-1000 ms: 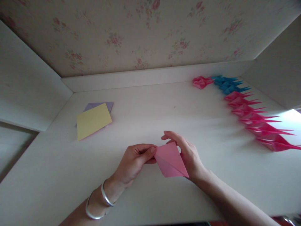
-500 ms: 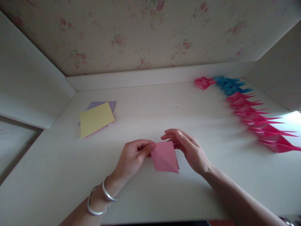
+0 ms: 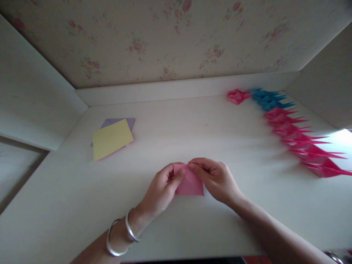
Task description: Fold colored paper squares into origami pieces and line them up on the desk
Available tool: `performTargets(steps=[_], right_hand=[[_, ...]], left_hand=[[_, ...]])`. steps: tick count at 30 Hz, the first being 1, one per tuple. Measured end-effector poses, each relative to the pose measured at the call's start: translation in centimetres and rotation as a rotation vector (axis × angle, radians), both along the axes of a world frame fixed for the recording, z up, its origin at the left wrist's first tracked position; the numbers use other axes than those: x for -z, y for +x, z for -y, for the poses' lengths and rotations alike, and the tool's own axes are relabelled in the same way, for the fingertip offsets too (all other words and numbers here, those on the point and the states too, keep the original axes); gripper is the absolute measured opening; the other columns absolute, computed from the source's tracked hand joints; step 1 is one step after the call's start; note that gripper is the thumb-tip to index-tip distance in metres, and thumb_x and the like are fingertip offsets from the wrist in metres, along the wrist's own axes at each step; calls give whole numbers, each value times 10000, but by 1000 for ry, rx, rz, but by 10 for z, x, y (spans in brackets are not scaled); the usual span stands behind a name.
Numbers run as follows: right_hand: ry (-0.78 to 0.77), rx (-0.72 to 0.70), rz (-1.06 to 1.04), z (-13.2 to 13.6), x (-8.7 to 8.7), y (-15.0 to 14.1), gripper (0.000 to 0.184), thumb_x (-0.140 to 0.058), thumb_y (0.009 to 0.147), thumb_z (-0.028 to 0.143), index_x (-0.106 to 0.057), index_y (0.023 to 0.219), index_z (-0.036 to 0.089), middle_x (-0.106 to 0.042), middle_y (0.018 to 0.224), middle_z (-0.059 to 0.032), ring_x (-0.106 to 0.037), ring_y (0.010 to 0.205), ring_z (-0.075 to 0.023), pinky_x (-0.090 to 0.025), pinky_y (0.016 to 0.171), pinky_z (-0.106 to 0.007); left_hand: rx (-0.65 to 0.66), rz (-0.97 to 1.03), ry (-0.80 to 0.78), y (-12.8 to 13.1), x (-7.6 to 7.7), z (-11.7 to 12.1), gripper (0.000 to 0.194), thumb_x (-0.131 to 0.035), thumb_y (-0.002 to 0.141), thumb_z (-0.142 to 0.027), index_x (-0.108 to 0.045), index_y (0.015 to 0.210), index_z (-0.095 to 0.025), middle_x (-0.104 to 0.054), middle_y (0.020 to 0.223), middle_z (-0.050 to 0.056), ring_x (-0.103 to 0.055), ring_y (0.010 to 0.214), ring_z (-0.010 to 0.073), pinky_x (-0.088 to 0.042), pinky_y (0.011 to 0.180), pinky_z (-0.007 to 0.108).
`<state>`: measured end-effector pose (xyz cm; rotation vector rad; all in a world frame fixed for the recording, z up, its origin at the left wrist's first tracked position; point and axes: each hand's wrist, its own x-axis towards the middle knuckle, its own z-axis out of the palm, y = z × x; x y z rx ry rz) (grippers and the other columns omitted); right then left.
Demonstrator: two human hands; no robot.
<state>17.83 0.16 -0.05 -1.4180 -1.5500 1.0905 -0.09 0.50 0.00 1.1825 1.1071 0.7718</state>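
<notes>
**Now you've got a two-handed grip on that pink paper (image 3: pixel 189 185)**

So your left hand (image 3: pixel 161 187) has its thumb flat on the face of the folded paper, fingers mostly tucked behind, clamping the left side. Your right hand (image 3: pixel 224 181) is pinching near the top edge, thumb in front. That's the big change: half a second ago those right fingers were loose beside the paper, and now they've closed on it. Reads to me like the piece is steadier, with both hands able to work that top edge. Can't tell what your hidden fingertips are doing.

The paper's between your hands, over the near part of the white table (image 3: pixel 165 128). There's a silver bangle (image 3: pixel 129 227) pair on your left wrist. Farther left, a yellow sheet (image 3: pixel 112 139) overlaps a purple sheet (image 3: pixel 112 121). Off right there's a row of pointy pink folded pieces (image 3: pixel 320 167), then blue folded pieces (image 3: pixel 266 101), plus one lone pink piece (image 3: pixel 237 96) at the back.
</notes>
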Motion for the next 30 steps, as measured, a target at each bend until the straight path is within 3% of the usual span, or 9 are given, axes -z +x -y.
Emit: performTargets(steps=[4, 9, 15, 19, 24, 30], right_hand=[[21, -26, 63, 1, -2, -2, 288, -509, 955, 363, -716, 832, 204, -596, 632, 12, -519, 551, -123, -364, 473, -217], [43, -11, 149, 2, -4, -3, 357, -472, 967, 354, -637, 694, 197, -493, 554, 31, -452, 503, -111, -320, 449, -215], [15, 10, 164, 1, -3, -3, 370, -470, 971, 380, -608, 685, 192, -478, 553, 34, -426, 498, -108, -295, 446, -225], [-11, -10, 48, 2, 0, -2, 334, -489, 967, 406, -651, 781, 180, -588, 634, 7, -510, 550, -120, -359, 469, -220], [-45, -121, -9, 3, -1, -4, 287, -522, 955, 416, -691, 909, 189, -670, 705, -13, -575, 600, -134, -413, 508, -220], [32, -185, 152, 4, -3, -5, 350, -445, 998, 345, -694, 810, 186, -604, 615, 13, -514, 531, -111, -367, 493, -227]], left_hand=[[8, -77, 34, 1, -1, 2, 356, -538, 930, -489, -650, 1060, -177, -704, 891, 54, -649, 739, 175, -529, 599, 236], [29, -221, 50, -1, -1, 5, 379, -445, 960, -519, -610, 1098, -207, -635, 681, -5, -551, 436, 129, -399, 384, 211], [-36, -389, 237, -1, -4, 3, 358, -424, 986, -468, -610, 854, -193, -622, 682, 2, -562, 597, 148, -402, 540, 229], [-86, -390, 249, -2, -5, 0, 348, -413, 993, -441, -625, 881, -188, -655, 734, 15, -579, 633, 158, -404, 562, 229], [22, -426, 328, -2, -6, 2, 313, -460, 982, -386, -663, 854, -184, -641, 679, 9, -548, 593, 146, -367, 556, 229], [66, -457, 336, 0, -7, 3, 356, -442, 993, -397, -606, 756, -188, -560, 601, -23, -493, 540, 119, -328, 519, 221]])
